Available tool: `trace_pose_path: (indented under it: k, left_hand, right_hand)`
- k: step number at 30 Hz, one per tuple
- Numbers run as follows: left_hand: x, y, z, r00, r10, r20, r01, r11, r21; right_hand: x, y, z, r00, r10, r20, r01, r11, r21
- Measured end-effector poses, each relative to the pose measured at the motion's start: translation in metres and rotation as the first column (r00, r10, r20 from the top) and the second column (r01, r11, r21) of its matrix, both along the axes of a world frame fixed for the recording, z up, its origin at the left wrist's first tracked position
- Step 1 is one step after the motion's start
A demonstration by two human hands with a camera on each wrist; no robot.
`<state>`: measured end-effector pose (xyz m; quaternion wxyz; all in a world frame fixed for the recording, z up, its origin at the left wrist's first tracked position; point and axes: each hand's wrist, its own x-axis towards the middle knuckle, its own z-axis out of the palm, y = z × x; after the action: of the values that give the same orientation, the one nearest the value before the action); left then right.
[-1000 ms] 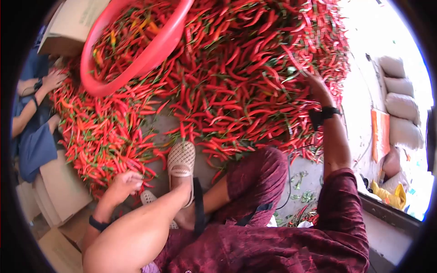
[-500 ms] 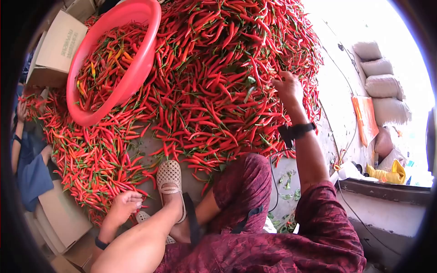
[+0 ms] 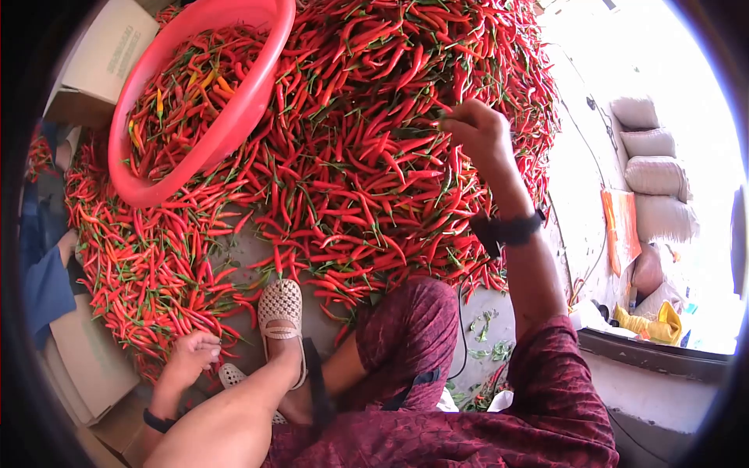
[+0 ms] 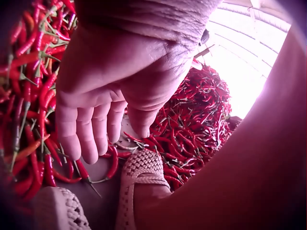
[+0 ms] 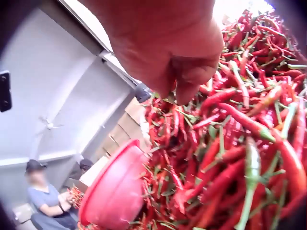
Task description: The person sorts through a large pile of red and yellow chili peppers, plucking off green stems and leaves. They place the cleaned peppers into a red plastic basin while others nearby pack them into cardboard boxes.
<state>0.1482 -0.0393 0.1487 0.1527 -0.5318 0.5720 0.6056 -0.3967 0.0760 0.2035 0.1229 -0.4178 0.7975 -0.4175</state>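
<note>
Right of the red basin, the right hand apparently pinches a green scrap; light fingertips suit it. The left hand hangs loose, empty.

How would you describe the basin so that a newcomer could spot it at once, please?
Find the big heap of red chillies. Towards its far left, beside a cardboard box, sits the basin with chillies inside. Its smooth, round, pinkish-red wall sets it apart from the box's pale, flat sides.
</note>
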Motion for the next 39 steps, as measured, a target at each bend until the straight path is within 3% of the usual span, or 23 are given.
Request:
trace_pose_path:
  k: [2,4,8,9,10,11,12,13,15,18,24,27,29,30,31,33,35,36,38,39]
  left_hand:
    - [-0.007,0.002,0.002,1.000,-0.010,0.014,0.010,1.000,-0.011]
    - [-0.010,0.003,0.003,0.999,0.018,-0.032,-0.017,0.999,0.031]
    - [-0.002,0.008,0.000,0.998,0.024,-0.051,-0.022,0.999,0.036]
    - [-0.001,0.007,0.000,0.999,0.014,-0.044,-0.013,1.000,0.022]
    - [-0.001,0.006,0.000,0.999,0.017,-0.029,-0.016,0.999,0.030]
    - [-0.001,0.006,0.001,1.000,0.019,-0.016,-0.018,0.999,0.038]
    - [-0.002,0.006,0.001,1.000,0.023,-0.003,-0.023,0.999,0.046]
    - [-0.002,0.005,0.001,1.000,0.021,-0.016,-0.020,0.999,0.046]
    - [0.000,0.006,0.000,0.999,0.026,-0.033,-0.024,0.998,0.053]
    - [-0.005,0.000,0.001,1.000,-0.026,-0.015,0.027,1.000,0.009]
    - [-0.044,-0.003,0.014,0.987,-0.071,-0.144,0.069,0.997,-0.015]
    - [-0.074,-0.005,0.026,0.955,-0.096,-0.279,0.063,0.990,-0.125]
    - [-0.097,-0.012,0.031,0.904,-0.110,-0.413,0.046,0.986,-0.162]
    - [-0.111,-0.010,0.029,0.865,-0.146,-0.480,0.001,0.958,-0.288]
    - [-0.126,-0.010,0.036,0.822,-0.237,-0.518,0.024,0.923,-0.384]
    - [-0.157,0.003,0.059,0.772,-0.267,-0.577,-0.012,0.901,-0.433]
    - [-0.176,0.009,0.062,0.676,-0.508,-0.533,0.050,0.754,-0.655]
    - [-0.184,0.016,0.074,0.708,-0.481,-0.517,0.153,0.820,-0.552]
    - [-0.194,0.025,0.065,0.572,-0.473,-0.671,0.205,0.874,-0.441]
    - [-0.196,0.029,0.061,0.608,-0.416,-0.677,0.197,0.904,-0.379]
  right_hand:
    - [-0.010,-0.018,-0.034,0.930,0.179,-0.322,-0.143,0.981,0.132]
    - [-0.007,-0.030,-0.053,0.903,0.172,-0.394,-0.031,0.940,0.339]
    - [-0.011,-0.043,-0.062,0.856,0.226,-0.465,0.094,0.816,0.570]
    - [-0.016,-0.043,-0.066,0.749,0.334,-0.572,0.066,0.822,0.566]
    - [-0.017,-0.038,-0.061,0.910,0.242,-0.338,-0.041,0.862,0.506]
    - [-0.016,-0.033,-0.050,0.985,0.159,-0.064,-0.118,0.902,0.414]
    - [-0.015,-0.026,-0.038,0.970,0.098,0.223,-0.164,0.940,0.299]
    - [-0.010,-0.015,-0.025,0.925,0.061,0.374,-0.130,0.978,0.163]
    - [-0.009,0.009,-0.003,0.855,0.120,0.504,-0.109,0.993,-0.051]
    - [-0.017,0.038,0.015,0.879,0.058,0.474,-0.021,0.996,-0.082]
    - [0.002,0.065,0.024,0.585,0.243,0.774,0.053,0.940,-0.336]
    - [0.028,0.065,0.007,0.340,0.492,0.801,0.083,0.833,-0.547]
    - [0.056,0.060,-0.007,0.252,0.530,0.810,0.089,0.820,-0.565]
    - [0.072,0.056,-0.012,0.197,0.553,0.810,0.100,0.810,-0.577]
    - [0.087,0.052,-0.019,0.074,0.632,0.772,0.096,0.766,-0.636]
    - [0.121,0.044,-0.024,-0.049,0.615,0.787,0.174,0.782,-0.599]
    - [0.151,0.040,-0.029,-0.158,0.640,0.752,0.219,0.765,-0.605]
    - [0.166,0.039,-0.027,-0.214,0.639,0.739,0.251,0.767,-0.591]
    - [0.185,0.035,-0.025,-0.327,0.636,0.699,0.299,0.771,-0.562]
    - [0.194,0.035,-0.024,-0.341,0.630,0.698,0.313,0.776,-0.548]
